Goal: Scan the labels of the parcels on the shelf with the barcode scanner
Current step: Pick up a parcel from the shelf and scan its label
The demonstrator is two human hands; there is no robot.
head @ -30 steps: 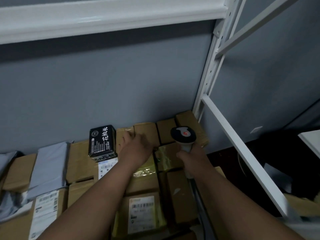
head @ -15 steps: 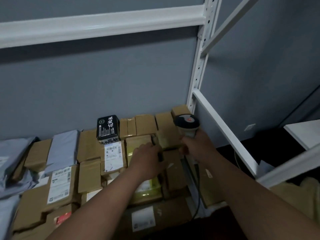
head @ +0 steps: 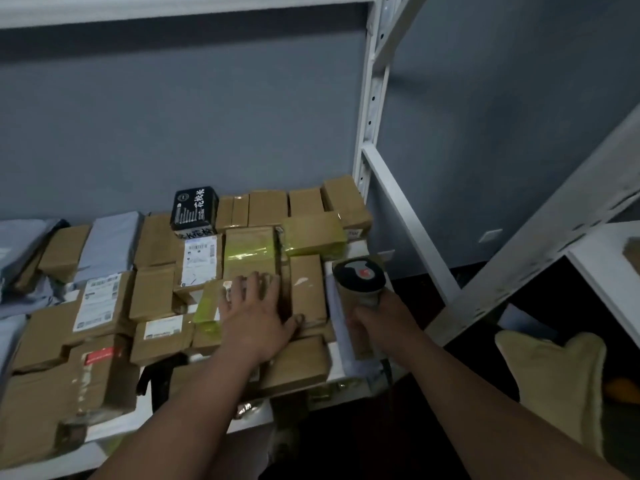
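The left hand (head: pixel 254 315) lies flat on brown cardboard parcels (head: pixel 306 289) mid-frame; the right hand (head: pixel 379 318) grips the grey barcode scanner (head: pixel 360 277) (aimed off them). Hidden labels might get missed.

black box (head: pixel 194 210) with white Chinese characters, parcel labels unreadable

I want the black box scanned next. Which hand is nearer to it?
Left. The left hand lies on parcels just in front of the black box; the right hand is farther right.
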